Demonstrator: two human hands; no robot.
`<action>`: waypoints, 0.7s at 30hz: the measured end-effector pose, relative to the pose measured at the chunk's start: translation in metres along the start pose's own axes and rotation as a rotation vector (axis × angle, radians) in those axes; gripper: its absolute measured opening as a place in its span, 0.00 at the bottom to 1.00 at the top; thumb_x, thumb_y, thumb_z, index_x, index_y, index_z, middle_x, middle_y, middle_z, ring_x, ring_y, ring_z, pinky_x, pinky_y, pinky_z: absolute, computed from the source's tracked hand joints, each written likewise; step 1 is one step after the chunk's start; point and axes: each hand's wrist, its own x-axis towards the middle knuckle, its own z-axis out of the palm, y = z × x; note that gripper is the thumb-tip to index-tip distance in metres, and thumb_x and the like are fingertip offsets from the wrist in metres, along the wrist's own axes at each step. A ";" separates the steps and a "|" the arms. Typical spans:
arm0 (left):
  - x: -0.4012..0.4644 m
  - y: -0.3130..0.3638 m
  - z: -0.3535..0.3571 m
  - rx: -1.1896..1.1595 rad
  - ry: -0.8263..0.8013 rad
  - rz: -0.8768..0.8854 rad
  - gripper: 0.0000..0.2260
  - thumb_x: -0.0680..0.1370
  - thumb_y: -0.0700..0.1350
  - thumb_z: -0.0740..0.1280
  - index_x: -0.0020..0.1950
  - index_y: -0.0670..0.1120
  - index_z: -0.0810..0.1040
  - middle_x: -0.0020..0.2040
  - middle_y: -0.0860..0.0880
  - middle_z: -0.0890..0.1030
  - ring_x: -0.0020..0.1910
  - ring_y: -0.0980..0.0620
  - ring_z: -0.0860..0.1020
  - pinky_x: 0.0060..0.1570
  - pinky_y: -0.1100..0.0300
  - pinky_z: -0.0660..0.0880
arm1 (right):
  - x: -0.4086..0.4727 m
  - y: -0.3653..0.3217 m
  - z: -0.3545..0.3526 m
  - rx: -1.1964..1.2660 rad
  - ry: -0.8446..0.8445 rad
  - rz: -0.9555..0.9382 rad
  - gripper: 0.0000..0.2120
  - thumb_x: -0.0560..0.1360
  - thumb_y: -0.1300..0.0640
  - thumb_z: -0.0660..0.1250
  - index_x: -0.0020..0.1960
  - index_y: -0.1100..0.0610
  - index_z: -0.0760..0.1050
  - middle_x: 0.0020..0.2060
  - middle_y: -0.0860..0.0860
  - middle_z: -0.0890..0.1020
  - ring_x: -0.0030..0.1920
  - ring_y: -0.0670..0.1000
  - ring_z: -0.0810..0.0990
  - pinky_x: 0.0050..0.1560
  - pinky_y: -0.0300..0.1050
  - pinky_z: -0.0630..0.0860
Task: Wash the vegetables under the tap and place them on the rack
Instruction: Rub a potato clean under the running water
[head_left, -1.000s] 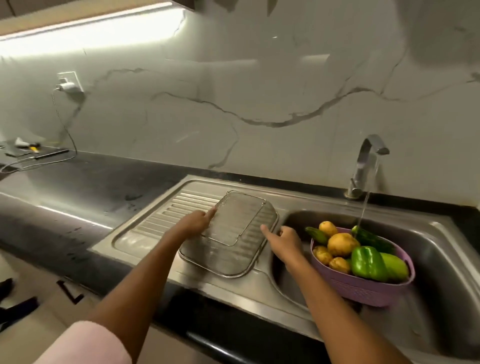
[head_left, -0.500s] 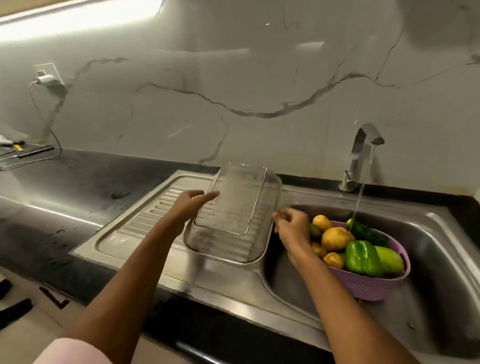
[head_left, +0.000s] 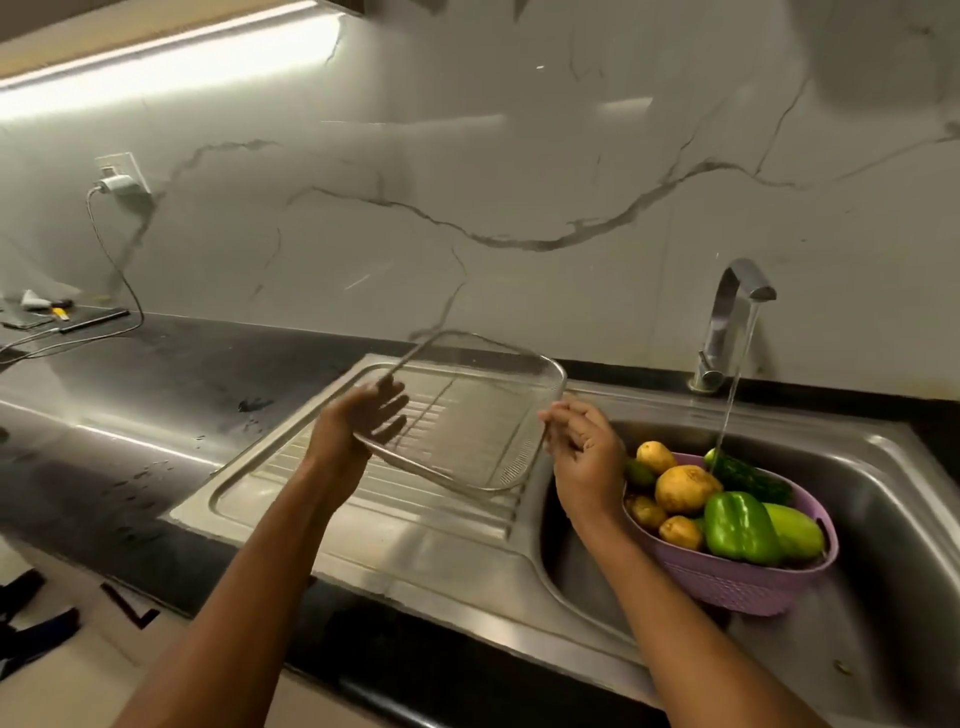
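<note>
**Rack lifted off the drainboard**

The mesh rack (head_left: 467, 415), flat on the drainboard (head_left: 322, 499) a second ago, has been raised and tilted, far edge up. It is now held in the air by the left hand (head_left: 358, 421) and the right hand (head_left: 582, 447) at its two sides.

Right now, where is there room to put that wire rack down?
The ribbed draining board under the wire rack is bare. So is the black counter between it and the charger cable. The sink is crowded by the purple basket of vegetables.
</note>
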 end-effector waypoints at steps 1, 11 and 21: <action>-0.001 -0.008 -0.005 0.034 0.037 -0.016 0.19 0.81 0.38 0.60 0.70 0.35 0.75 0.66 0.37 0.81 0.65 0.39 0.80 0.65 0.46 0.75 | -0.002 0.003 0.000 -0.012 -0.024 0.023 0.08 0.79 0.65 0.71 0.55 0.59 0.86 0.52 0.40 0.80 0.53 0.46 0.84 0.52 0.55 0.85; -0.002 -0.053 -0.036 0.189 0.212 -0.115 0.17 0.81 0.27 0.55 0.59 0.39 0.81 0.59 0.39 0.84 0.61 0.42 0.82 0.52 0.55 0.80 | -0.007 0.019 0.013 -0.132 -0.200 0.079 0.14 0.77 0.73 0.69 0.54 0.57 0.86 0.53 0.40 0.81 0.57 0.45 0.83 0.62 0.46 0.81; -0.023 -0.036 -0.003 0.794 0.362 0.243 0.21 0.81 0.36 0.69 0.74 0.43 0.73 0.70 0.42 0.78 0.68 0.45 0.76 0.68 0.51 0.72 | -0.012 0.015 0.001 -0.183 -0.181 0.049 0.20 0.76 0.69 0.68 0.62 0.50 0.83 0.60 0.45 0.81 0.59 0.46 0.82 0.59 0.50 0.83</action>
